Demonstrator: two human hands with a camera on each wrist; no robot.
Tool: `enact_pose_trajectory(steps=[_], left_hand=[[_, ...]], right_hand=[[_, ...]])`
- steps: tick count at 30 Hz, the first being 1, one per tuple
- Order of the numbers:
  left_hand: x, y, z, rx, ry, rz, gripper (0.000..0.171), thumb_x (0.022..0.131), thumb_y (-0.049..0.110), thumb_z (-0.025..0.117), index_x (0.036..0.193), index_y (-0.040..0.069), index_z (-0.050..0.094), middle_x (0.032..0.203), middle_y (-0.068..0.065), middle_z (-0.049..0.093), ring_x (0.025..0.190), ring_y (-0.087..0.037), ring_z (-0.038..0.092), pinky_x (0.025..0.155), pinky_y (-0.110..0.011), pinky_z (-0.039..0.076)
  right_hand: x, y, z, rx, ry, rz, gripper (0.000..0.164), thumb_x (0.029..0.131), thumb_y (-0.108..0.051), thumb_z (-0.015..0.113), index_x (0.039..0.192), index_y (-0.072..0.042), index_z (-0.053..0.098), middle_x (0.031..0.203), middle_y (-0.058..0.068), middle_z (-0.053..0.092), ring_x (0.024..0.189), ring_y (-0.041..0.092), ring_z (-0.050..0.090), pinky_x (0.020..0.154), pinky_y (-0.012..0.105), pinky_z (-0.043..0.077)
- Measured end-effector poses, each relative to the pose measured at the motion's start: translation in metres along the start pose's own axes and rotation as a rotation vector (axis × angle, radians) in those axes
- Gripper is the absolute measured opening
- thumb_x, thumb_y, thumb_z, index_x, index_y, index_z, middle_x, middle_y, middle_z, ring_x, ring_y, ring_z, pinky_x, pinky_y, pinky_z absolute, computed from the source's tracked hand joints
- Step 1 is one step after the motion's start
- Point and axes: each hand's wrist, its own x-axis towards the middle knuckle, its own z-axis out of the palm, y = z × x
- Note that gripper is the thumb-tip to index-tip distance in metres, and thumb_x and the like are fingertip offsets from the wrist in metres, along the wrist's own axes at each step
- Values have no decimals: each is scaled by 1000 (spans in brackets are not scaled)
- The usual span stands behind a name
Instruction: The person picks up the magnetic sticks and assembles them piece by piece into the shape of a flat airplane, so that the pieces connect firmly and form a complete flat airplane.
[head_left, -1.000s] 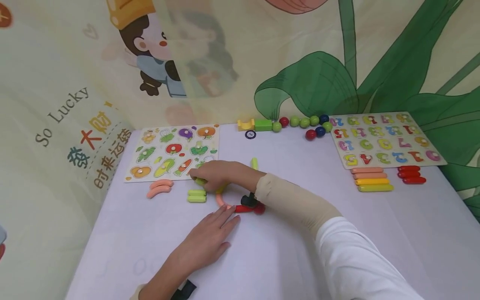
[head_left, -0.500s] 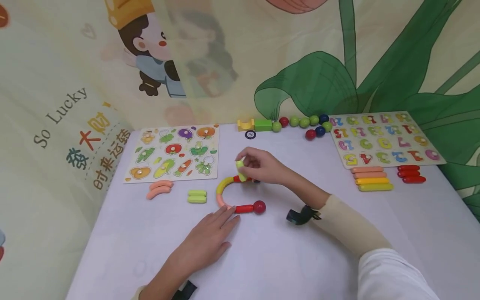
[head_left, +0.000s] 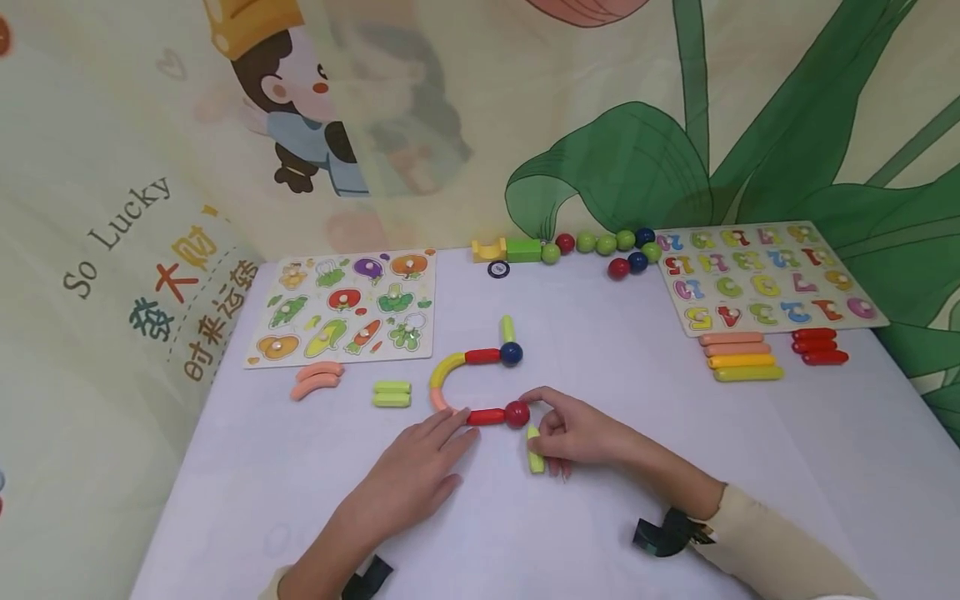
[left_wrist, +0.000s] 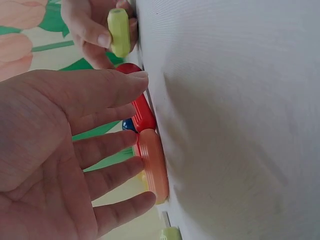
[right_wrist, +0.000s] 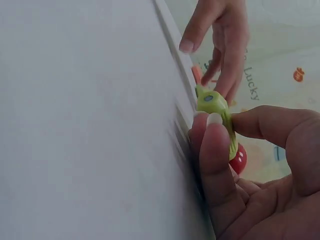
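Note:
A U-shaped chain of magnetic building pieces lies mid-table in the head view: a red stick (head_left: pixel 482 357), a yellow curved stick (head_left: pixel 447 367), a peach curved stick (head_left: pixel 437 399) and a lower red stick (head_left: pixel 487 417). A blue ball (head_left: pixel 512 353) ends the upper arm, with a green stick (head_left: pixel 507 327) pointing away from it. At the lower end is a red ball (head_left: pixel 517 414). My left hand (head_left: pixel 411 468), fingers extended, touches the chain where peach meets red. My right hand (head_left: pixel 576 431) pinches a light green stick (head_left: pixel 535 454) beside the red ball, its index fingertip at the ball.
Two green sticks (head_left: pixel 392 393) and two peach curves (head_left: pixel 316 381) lie left, below a vegetable puzzle board (head_left: pixel 258 333). A number board (head_left: pixel 678 312) is at right, with coloured sticks (head_left: pixel 742 361) and red sticks (head_left: pixel 820 346) before it. Balls (head_left: pixel 606 244) and blocks (head_left: pixel 523 250) line the back.
My right hand has brought the green stick from the left, over the chain's upper arm, down toward me beside the red ball. My left hand has stayed at the chain.

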Motion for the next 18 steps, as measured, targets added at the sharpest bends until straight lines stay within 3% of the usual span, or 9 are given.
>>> enact_pose_trajectory(steps=[6,18], left_hand=[[0,0,0,3,6,1,67,75,33,73,134,18,45,143,-4,32,130,-24,26,96,-43,37],[0,0,0,-1,7,4,66,75,33,73,133,19,46,142,-4,33,130,-25,26,95,-44,37]], right_hand=[[-1,1,12,32,2,9,63,81,-26,68,132,-21,32,68,9,62,52,27,60,47,34,50],[8,-5,15,-56,78,-10,67,81,-26,68,136,-21,29,68,6,62,51,23,60,46,34,49]])
